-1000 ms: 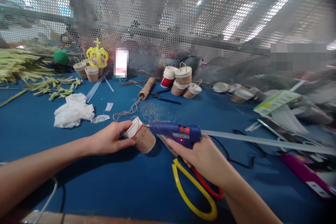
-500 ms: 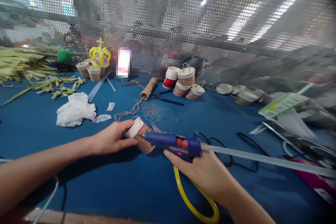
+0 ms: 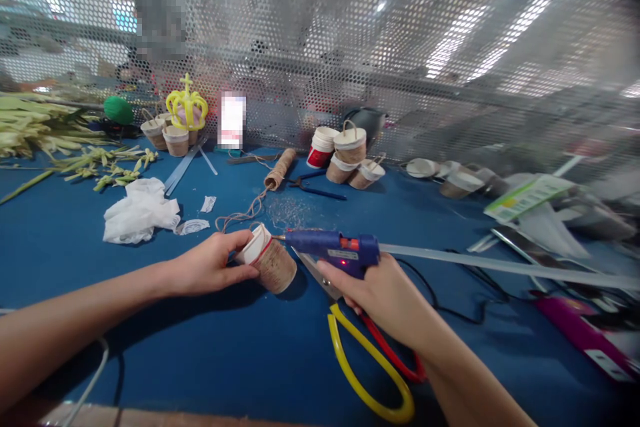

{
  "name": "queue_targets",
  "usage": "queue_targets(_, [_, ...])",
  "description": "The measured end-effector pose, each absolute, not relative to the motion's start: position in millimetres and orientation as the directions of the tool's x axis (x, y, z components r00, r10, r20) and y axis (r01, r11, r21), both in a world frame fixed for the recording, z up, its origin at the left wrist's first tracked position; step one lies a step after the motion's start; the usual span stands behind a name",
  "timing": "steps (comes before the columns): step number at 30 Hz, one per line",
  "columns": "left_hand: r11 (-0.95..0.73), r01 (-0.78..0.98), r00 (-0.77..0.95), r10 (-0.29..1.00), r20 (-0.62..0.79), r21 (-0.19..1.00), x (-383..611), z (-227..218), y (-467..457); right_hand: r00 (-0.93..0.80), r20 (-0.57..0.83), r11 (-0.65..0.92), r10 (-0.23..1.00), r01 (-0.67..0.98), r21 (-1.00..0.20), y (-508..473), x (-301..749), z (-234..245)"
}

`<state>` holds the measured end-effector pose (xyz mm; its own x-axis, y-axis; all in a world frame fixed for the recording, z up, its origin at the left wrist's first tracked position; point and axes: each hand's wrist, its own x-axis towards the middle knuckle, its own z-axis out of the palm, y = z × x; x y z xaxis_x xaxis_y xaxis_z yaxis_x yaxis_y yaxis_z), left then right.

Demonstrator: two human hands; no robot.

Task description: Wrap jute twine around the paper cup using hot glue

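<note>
My left hand is closed on the white rim of a small paper cup wrapped in brown twine, which lies tilted on the blue table. My right hand grips a blue hot glue gun with a long clear glue stick trailing right. The gun's nozzle points left and touches the cup near its rim. Twine runs from the cup to a spool farther back.
Yellow and red handled scissors lie under my right wrist. Crumpled white tissue sits at left, with green leaves behind. Finished cups, a yellow crown, pliers and a perforated metal screen stand at the back. Clutter fills the right side.
The glue gun dipped lower across the cup half a second ago and has come back up, its nozzle at the cup's rim again. My left hand has kept hold of the cup.
</note>
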<state>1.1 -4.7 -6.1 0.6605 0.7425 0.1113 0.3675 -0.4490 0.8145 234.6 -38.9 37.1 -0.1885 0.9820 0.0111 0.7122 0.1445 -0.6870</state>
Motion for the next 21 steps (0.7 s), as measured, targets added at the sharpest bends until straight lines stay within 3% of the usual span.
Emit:
queue_targets(10, [-0.43,0.399,0.645,0.759,0.084,0.81,2.8,-6.7,-3.4,-0.173,-0.124,0.019,0.977,0.651,-0.759,-31.6,235.1,33.4])
queue_targets(14, [-0.429,0.376,0.609,0.783,0.13,0.822,4.4,-6.2,-2.4,-0.159,-0.168,-0.072,0.973,0.481,-0.874,-25.4,240.0,33.2])
queue_targets(18, [-0.424,0.37,0.561,0.811,0.165,0.827,4.8,-5.0,-0.8,-0.142,-0.148,-0.09,0.979,0.349,-0.933,-14.6,246.5,34.7])
queue_targets(21, [-0.424,0.36,0.553,0.815,0.176,0.831,4.4,-3.8,0.2,-0.014,-0.115,-0.1,0.993,0.404,-0.909,-2.1,250.7,32.1])
